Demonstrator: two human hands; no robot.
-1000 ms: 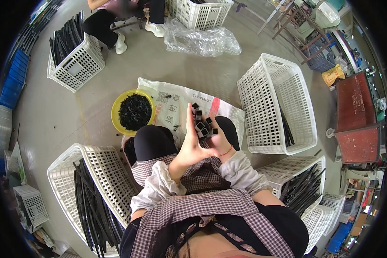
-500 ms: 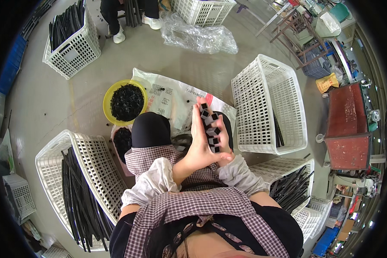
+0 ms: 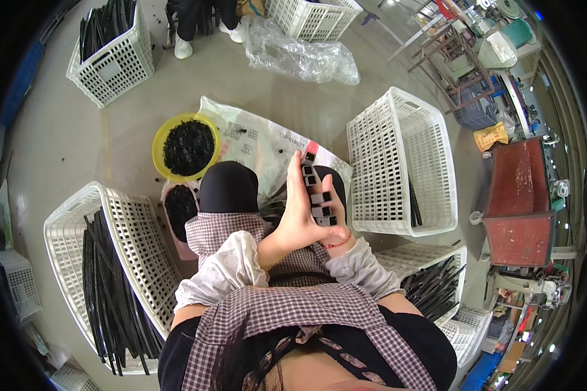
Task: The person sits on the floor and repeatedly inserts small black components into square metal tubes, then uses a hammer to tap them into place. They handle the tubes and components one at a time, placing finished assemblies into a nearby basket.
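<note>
Between my two palms, above my lap, stands a bundle of several black square tubes, their hollow ends facing up at me. My left hand presses flat along the bundle's left side with its fingers straight and together. My right hand cups the other side, and its fingers are partly hidden behind the tubes. The tube ends sit in an uneven column between the hands. How far the tubes reach down is hidden by my hands.
A yellow basin of small black pieces stands on the floor beyond my left knee, by a white woven sack. White crates flank me: left crate with long black strips, right crate, and lower right crate. Another person's shoes show ahead.
The tube ends have turned from askew to more evenly lined up between my palms. Both hands still press on the bundle. The whole view has shifted slightly.
</note>
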